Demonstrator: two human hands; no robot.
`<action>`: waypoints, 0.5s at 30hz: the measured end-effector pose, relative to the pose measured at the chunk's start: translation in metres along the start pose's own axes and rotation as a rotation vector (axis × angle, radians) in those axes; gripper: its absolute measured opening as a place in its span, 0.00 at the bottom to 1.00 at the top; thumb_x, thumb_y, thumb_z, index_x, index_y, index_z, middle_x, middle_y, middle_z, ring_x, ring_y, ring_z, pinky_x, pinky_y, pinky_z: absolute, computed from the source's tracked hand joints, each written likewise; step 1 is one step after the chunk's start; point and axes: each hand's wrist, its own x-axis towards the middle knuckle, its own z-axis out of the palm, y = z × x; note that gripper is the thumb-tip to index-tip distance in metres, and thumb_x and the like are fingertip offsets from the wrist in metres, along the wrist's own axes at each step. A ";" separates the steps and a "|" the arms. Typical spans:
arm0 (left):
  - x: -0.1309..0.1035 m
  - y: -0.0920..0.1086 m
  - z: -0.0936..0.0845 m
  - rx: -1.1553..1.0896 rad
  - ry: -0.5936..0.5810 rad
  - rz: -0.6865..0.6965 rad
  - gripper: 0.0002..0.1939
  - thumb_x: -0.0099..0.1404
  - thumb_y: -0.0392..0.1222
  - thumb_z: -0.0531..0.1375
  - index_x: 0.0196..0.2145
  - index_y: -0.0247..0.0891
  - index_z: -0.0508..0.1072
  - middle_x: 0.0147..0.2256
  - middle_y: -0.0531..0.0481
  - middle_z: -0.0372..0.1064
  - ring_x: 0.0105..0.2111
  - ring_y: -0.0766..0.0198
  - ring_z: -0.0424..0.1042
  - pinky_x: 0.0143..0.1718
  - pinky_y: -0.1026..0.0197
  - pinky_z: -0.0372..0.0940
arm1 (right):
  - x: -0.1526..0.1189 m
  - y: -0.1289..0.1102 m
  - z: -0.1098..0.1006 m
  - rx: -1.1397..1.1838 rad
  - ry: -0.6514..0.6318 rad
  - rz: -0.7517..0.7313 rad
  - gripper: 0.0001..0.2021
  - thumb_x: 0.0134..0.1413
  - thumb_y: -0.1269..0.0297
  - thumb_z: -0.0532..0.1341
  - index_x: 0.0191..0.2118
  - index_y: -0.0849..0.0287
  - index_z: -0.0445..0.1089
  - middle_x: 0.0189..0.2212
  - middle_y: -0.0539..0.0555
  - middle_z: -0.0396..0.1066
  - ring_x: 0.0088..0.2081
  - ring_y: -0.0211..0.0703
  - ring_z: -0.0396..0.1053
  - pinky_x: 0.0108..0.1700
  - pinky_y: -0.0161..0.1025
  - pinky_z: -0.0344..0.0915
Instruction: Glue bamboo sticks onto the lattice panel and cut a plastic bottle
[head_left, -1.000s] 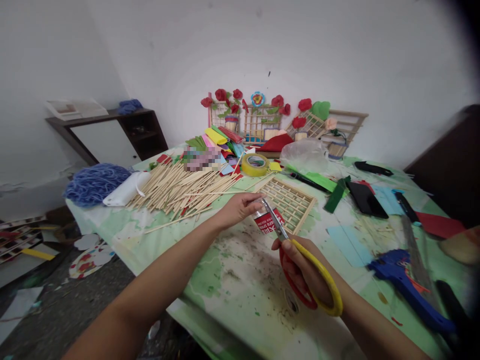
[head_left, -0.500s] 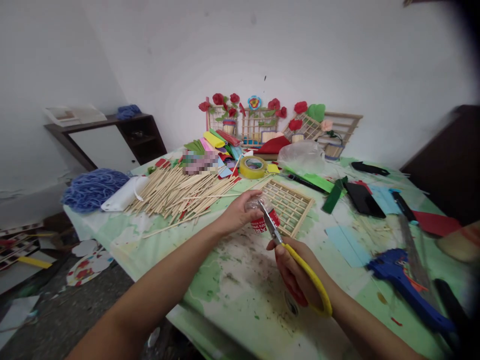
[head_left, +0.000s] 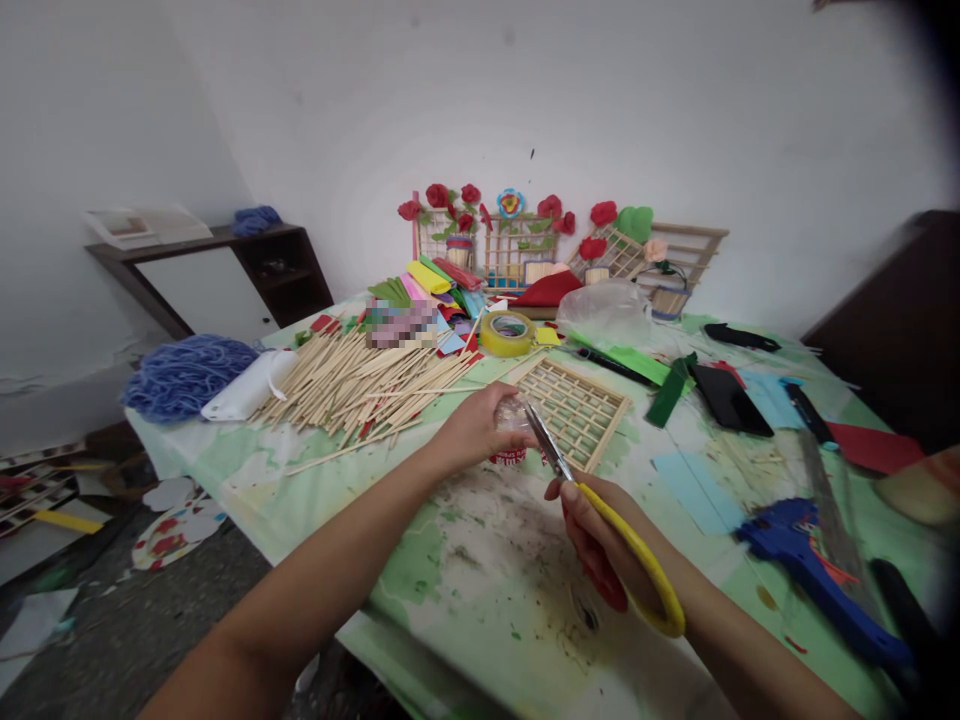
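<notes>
My left hand (head_left: 480,428) is wrapped round a clear plastic bottle piece (head_left: 511,412) with a red label, low over the table. Scissors (head_left: 637,550) with yellow and red handles are in my right hand (head_left: 600,520), their blades pointing up and left to the bottle piece's right side. The blades look nearly closed; whether they touch the plastic is hard to tell. Just behind the hands lies a lattice of thin sticks (head_left: 574,405).
A heap of wooden sticks (head_left: 375,385) lies left, beside blue yarn (head_left: 187,375). Yellow tape (head_left: 507,333) and red paper flowers (head_left: 550,207) are at the back. To the right are a phone (head_left: 729,398), a blue glue gun (head_left: 817,580) and a saw blade (head_left: 832,510).
My right hand and the scissors have moved slightly right. The bottle piece has turned in my left hand, and less of its red label shows.
</notes>
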 end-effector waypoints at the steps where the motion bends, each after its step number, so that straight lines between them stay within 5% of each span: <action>1: 0.000 0.001 -0.001 0.017 0.012 0.009 0.37 0.47 0.56 0.67 0.51 0.35 0.65 0.48 0.42 0.67 0.48 0.52 0.67 0.51 0.51 0.62 | -0.001 -0.002 -0.001 0.014 -0.013 0.011 0.24 0.56 0.39 0.49 0.40 0.58 0.61 0.13 0.41 0.54 0.08 0.30 0.50 0.10 0.29 0.48; 8: -0.004 0.013 -0.012 0.009 0.021 0.076 0.35 0.48 0.56 0.66 0.51 0.37 0.65 0.51 0.44 0.66 0.51 0.54 0.66 0.53 0.54 0.60 | -0.009 -0.015 -0.014 0.035 -0.148 0.046 0.26 0.57 0.39 0.46 0.41 0.58 0.61 0.13 0.41 0.56 0.09 0.30 0.52 0.13 0.30 0.50; 15: -0.006 0.009 -0.011 0.065 -0.035 0.163 0.34 0.52 0.52 0.65 0.53 0.38 0.64 0.54 0.42 0.63 0.53 0.53 0.64 0.55 0.51 0.59 | -0.005 -0.017 -0.011 -0.110 -0.100 -0.008 0.28 0.55 0.36 0.45 0.36 0.59 0.61 0.11 0.41 0.53 0.10 0.30 0.50 0.16 0.31 0.49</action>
